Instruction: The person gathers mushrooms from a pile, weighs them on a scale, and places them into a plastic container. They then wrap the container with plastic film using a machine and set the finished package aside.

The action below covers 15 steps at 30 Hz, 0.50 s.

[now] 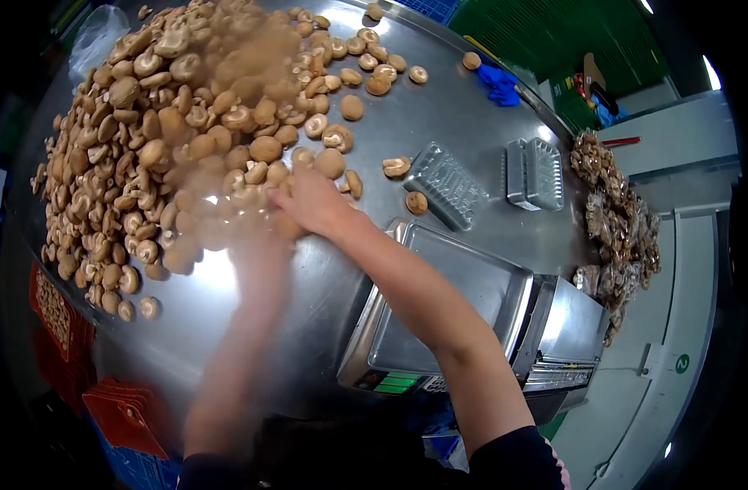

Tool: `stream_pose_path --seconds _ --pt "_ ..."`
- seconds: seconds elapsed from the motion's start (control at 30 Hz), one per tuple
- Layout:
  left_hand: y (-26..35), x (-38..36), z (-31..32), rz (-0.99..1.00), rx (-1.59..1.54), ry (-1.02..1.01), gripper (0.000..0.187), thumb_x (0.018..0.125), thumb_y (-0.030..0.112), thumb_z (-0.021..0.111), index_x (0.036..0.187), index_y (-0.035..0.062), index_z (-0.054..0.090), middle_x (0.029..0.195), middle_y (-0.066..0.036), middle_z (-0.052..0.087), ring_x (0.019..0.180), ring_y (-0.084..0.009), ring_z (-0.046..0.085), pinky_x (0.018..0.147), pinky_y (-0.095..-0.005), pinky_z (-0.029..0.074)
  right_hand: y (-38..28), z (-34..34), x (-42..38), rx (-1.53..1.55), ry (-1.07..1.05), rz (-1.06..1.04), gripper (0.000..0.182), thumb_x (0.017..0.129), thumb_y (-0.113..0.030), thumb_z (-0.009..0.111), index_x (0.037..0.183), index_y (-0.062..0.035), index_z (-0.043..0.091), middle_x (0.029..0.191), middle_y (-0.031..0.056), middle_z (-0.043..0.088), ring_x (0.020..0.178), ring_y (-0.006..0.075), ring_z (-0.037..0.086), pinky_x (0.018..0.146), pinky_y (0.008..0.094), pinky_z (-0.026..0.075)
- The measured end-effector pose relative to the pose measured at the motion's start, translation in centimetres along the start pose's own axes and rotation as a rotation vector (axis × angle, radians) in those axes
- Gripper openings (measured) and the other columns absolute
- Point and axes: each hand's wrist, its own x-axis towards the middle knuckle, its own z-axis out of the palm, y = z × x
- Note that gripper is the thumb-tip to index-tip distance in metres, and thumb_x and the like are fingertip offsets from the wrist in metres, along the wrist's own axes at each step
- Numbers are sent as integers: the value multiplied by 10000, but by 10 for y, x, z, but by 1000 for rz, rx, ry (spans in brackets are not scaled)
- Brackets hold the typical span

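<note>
A large heap of brown mushrooms (145,155) covers the left part of the steel table (464,98). At the lower right side of the heap is my left hand (259,253), strongly smeared by motion, beside a blurred clear plastic tray (214,216) with mushrooms about it. My right hand (308,200) reaches to the heap's right edge, its fingers among the mushrooms and partly hidden. Whether it grips one cannot be made out. Right of it, a few loose mushrooms lie near an empty clear tray (447,186).
A scale (447,286) with a steel platform stands right of my forearms. Beyond are stacked clear trays (535,174), a blue glove (499,86) and bagged mushrooms (615,220) along the right edge. Red baskets (129,415) sit at lower left.
</note>
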Motion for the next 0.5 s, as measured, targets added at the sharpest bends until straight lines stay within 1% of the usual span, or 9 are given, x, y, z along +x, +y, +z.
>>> stream_pose_path --seconds 0.03,0.07,0.17,0.23,0.3,0.33,0.4,0.47,0.5 --pt "-17 -6 -10 -107 192 -29 224 755 29 614 974 50 570 1299 -129 512 1313 -404 363 1049 -621 195 -11 -17 -6 32 35 -43 394 885 -384 557 1111 -76 649 1012 202 661 963 368 625 867 437 486" --pt "-21 2 -41 -8 191 24 252 788 29 595 1038 47 564 1343 -172 481 1328 -398 350 1079 -597 182 -22 -35 -14 63 68 -85 403 879 -385 571 1122 -71 642 1020 199 660 975 365 622 874 432 483" --pt "-54 -25 -54 -85 41 155 379 803 29 607 1172 58 528 1419 -202 396 1354 -430 304 1104 -565 195 -4 -105 -47 -334 47 243 388 873 -416 582 1047 -82 672 993 176 678 961 353 635 852 443 488" --pt "-31 -44 -68 -37 15 38 408 803 42 614 1199 59 520 1429 -203 383 1365 -437 284 1104 -575 195 27 -134 -61 -609 -116 507 436 846 -427 605 992 -25 692 968 191 685 946 349 646 825 434 503" --pt "-2 -67 -70 25 10 -112 442 807 58 613 1235 65 501 1440 -206 361 1385 -429 257 1105 -594 184 87 -132 -78 -675 -287 527 492 831 -453 613 995 7 672 965 219 675 938 352 646 807 430 508" --pt "7 -79 -65 -2 -22 -249 469 796 61 627 1245 75 493 1447 -204 344 1391 -430 241 1103 -602 182 105 -122 -80 -558 -246 520 457 823 -418 615 979 6 675 973 211 678 947 340 650 819 419 507" --pt "20 -89 -51 -14 -166 -291 510 763 41 658 1240 49 477 1448 -212 330 1388 -440 237 1105 -600 179 127 -109 -78 -319 -160 497 386 806 -349 618 945 5 683 990 196 682 965 315 657 844 398 505" --pt "38 -86 -40 -20 -267 -303 522 747 28 668 1230 28 470 1443 -219 329 1386 -447 235 1098 -603 182 106 -103 -62 0 -157 420 360 844 -332 677 1017 -19 631 864 111 651 888 185 644 811 316 506" --pt "48 -78 -34 2 -285 -290 523 742 23 671 1224 19 468 1440 -223 329 1386 -449 233 1093 -605 185 90 -94 -58 294 -201 243 292 857 -250 670 1031 -22 619 896 75 633 903 150 620 832 291 494"
